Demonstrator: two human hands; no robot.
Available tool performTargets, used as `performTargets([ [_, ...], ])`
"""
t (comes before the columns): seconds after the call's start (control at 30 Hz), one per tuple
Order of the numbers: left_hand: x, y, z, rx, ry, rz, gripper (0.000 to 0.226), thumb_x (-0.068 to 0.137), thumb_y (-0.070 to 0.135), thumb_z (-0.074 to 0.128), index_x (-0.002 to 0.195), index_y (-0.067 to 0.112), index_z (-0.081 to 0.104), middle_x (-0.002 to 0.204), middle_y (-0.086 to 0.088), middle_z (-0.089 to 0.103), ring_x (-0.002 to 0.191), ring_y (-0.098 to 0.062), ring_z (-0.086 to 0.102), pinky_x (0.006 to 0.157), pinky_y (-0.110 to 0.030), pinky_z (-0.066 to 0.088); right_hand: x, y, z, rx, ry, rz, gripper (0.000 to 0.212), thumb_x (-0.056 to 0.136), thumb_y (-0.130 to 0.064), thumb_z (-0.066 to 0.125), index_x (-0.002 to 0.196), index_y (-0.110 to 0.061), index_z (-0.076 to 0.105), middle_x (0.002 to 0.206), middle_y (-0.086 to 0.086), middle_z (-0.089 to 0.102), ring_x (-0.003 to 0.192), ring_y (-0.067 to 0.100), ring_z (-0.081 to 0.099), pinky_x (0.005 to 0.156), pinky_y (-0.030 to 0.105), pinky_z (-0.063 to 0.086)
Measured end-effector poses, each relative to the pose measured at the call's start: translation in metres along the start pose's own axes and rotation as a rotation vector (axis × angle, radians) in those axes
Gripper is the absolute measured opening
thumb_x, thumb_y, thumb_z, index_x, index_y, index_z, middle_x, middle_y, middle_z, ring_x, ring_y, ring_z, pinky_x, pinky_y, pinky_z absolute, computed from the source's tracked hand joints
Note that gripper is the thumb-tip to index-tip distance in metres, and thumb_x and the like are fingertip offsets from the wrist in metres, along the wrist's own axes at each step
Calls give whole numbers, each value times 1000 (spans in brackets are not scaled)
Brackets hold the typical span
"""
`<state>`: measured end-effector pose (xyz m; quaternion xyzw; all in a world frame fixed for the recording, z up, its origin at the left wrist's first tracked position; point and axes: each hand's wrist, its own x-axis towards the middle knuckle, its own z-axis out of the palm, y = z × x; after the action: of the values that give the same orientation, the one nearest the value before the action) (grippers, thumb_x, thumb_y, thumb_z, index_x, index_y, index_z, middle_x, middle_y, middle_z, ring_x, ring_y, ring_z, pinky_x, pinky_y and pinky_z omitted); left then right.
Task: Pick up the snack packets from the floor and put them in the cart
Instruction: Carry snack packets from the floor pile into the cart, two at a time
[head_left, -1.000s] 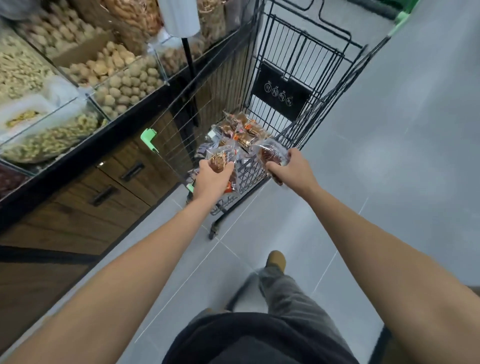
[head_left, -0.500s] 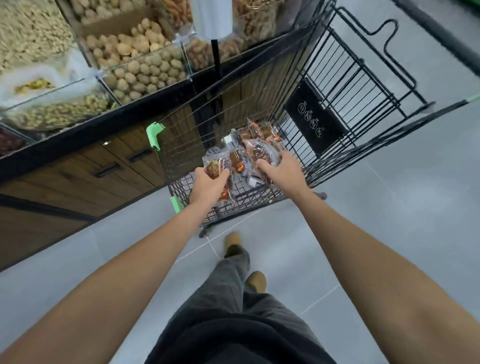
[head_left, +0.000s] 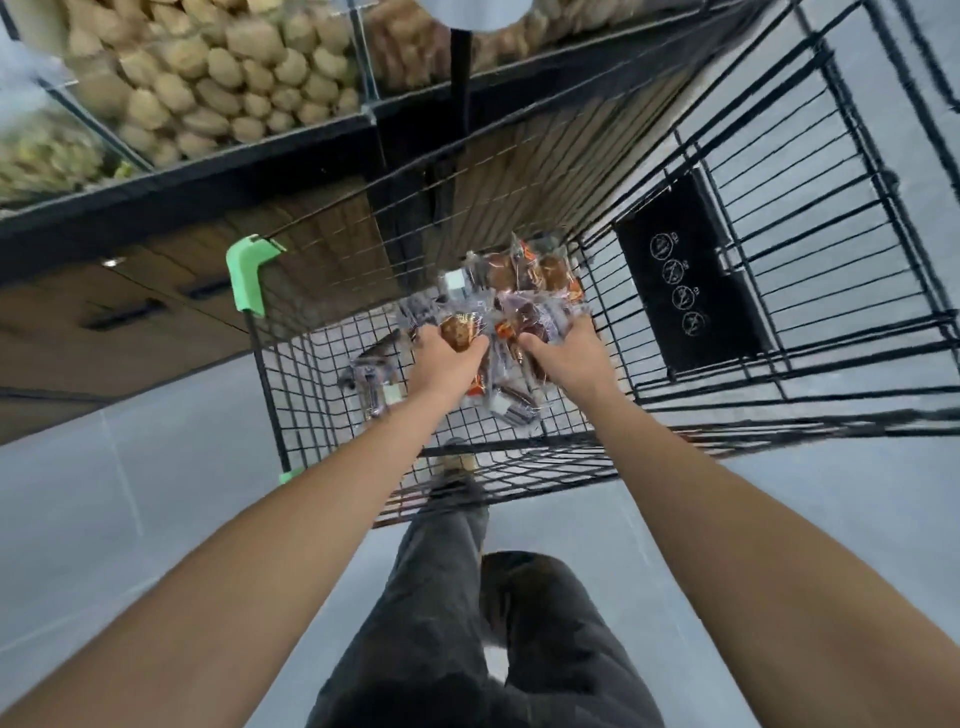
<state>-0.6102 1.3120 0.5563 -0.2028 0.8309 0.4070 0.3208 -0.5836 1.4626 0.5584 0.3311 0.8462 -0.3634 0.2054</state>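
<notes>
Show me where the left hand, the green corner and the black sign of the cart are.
left hand (head_left: 445, 362): head view, back of the hand.
green corner (head_left: 248, 280): head view, middle of the plastic piece.
black sign (head_left: 691, 273): head view, centre of the panel.

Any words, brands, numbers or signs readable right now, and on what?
Black placard on the cart end wall: four round pictogram signs, no legible words.
Snack packets: print too blurred to read.
No other text visible.
</notes>
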Motion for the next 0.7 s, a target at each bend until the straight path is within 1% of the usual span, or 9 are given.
performTargets([
  [0.1, 38, -1, 12, -2, 7, -68, 47, 92, 41, 57, 122, 13, 36, 77, 7, 45, 63, -7, 46, 51, -23, 34, 38, -2, 18, -40, -10, 60, 59, 83, -49, 66, 117, -7, 42, 88, 0, 53, 74, 12, 52, 65, 23, 42],
  [0.23, 72, -6, 21, -13, 5, -159, 47, 94, 36, 56, 127, 12, 32, 80, 6, 45, 57, -3, 39, 44, -17, 29, 76, 2, 49, -104, -24, 120, 69, 79, -59, 65, 121, -8, 42, 94, 4, 58, 90, 21, 60, 85, 36, 51],
  [0.27, 82, -9, 23, -20, 6, -181, 48, 94, 36, 57, 127, 13, 31, 88, 3, 49, 59, -5, 43, 47, -16, 33, 82, 3, 55, -116, -19, 128, 71, 78, -60, 65, 121, -8, 43, 95, 6, 60, 92, 23, 62, 86, 40, 53],
  [0.33, 98, -15, 25, -36, 15, -207, 50, 91, 38, 60, 125, 15, 30, 103, -3, 55, 69, -17, 54, 65, -26, 47, 92, 5, 65, -139, -29, 143, 72, 79, -60, 64, 121, -6, 41, 96, 7, 60, 92, 25, 63, 84, 42, 55],
  [0.4, 104, -16, 25, -55, 12, -226, 47, 90, 38, 61, 120, 16, 32, 104, -3, 56, 77, -20, 55, 75, -29, 44, 99, 5, 71, -137, -46, 147, 72, 80, -60, 63, 123, -6, 41, 102, 7, 58, 96, 26, 61, 87, 44, 54],
  [0.5, 107, -15, 28, -78, -8, -211, 25, 92, 28, 60, 100, 21, 37, 85, 5, 53, 68, -10, 52, 66, -23, 41, 101, 4, 73, -86, -56, 111, 71, 82, -55, 63, 129, -8, 41, 116, 10, 57, 107, 28, 58, 94, 48, 50],
  [0.57, 107, -14, 28, -94, -2, -190, 29, 90, 25, 62, 106, 19, 38, 91, 2, 56, 71, -11, 56, 57, -21, 40, 100, 2, 71, -88, -77, 55, 72, 85, -50, 63, 137, -8, 37, 122, 10, 55, 112, 27, 56, 97, 48, 48],
  [0.63, 102, -10, 27, -103, 8, -179, 36, 89, 22, 63, 115, 14, 40, 97, -2, 58, 73, -12, 60, 51, -20, 39, 98, 1, 66, -73, -96, 3, 68, 87, -44, 63, 138, -8, 37, 117, 8, 55, 99, 20, 57, 89, 42, 52],
  [0.7, 91, -5, 24, -119, 32, -153, 38, 88, 16, 62, 120, 11, 42, 92, 1, 59, 73, -10, 60, 49, -18, 44, 93, -1, 58, -51, -122, -44, 58, 89, -38, 63, 134, -8, 40, 101, 5, 54, 74, 8, 50, 66, 25, 48],
])
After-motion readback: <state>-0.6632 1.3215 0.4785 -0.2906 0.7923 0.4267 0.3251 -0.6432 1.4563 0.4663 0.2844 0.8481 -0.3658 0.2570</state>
